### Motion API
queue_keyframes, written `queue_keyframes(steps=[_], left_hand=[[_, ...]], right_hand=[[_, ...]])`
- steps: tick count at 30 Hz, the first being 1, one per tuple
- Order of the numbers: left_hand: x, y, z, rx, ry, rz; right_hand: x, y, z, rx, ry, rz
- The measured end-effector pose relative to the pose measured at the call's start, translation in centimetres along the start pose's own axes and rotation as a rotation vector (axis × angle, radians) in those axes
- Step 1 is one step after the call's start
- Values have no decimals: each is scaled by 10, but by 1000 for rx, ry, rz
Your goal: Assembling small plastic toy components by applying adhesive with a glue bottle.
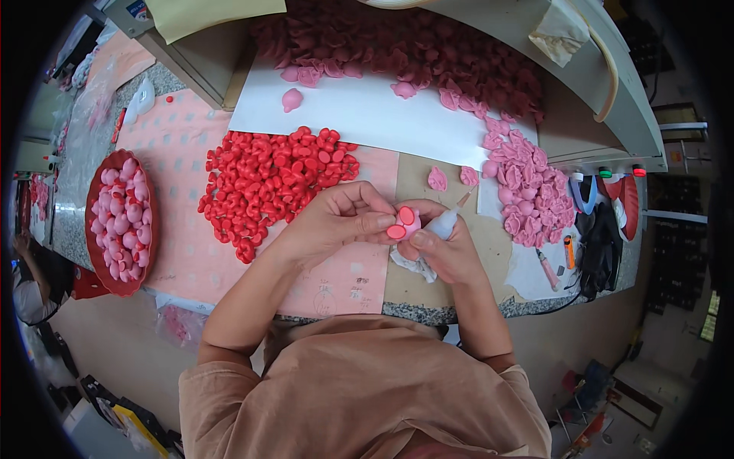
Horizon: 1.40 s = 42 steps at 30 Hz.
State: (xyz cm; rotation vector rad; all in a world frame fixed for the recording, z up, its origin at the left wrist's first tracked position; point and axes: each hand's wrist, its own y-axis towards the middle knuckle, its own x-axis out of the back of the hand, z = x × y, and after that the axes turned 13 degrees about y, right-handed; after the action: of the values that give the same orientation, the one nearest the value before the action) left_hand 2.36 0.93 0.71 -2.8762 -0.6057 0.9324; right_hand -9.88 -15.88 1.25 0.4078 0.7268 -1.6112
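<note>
Above the near table edge, my two hands meet around a small pink rubbery piece [412, 224] with a red double-oval part [401, 222] on it. My left hand [336, 222] is closed, pinching the red part between thumb and fingers. My right hand [457, 249] is wrapped round a small whitish squeeze bottle [443, 223] with a thin nozzle pointing up and away. The right fingertips also touch the pink piece, though their exact grip is partly hidden. A crumpled white tissue [414, 265] lies below the hands. Beyond them lie two loose pink pieces [437, 179].
A heap of red parts [279, 180] lies left of centre. Pink pieces [527, 187] are piled at right and under the grey housing [627, 92]. At far left, a red basket [154, 252] holds pink-and-red pieces. An orange cutter [569, 251] and black cloth-like bundle [599, 249] lie right.
</note>
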Motion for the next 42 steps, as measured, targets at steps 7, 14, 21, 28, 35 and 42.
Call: queue_keyframes(steps=[7,14,21,28,35,42], left_hand=[[11,-3,0,140,102,106],[11,-4,2,130,163,142],[12,-2,4,183,148,105],[13,-1,6,219,119,102],[13,-2,6,235,107,61],[11,-1,10,203,54,31]], right_hand=[[-2,-2,6,-146,-105,3],[4,-5,5,-188,-145,11],[6,-2,8,-182,-179,9],[10,-2,6,-197,-174,17],[8,-1,2,-168,-156,17],[6,1,2,-146,-118,10]])
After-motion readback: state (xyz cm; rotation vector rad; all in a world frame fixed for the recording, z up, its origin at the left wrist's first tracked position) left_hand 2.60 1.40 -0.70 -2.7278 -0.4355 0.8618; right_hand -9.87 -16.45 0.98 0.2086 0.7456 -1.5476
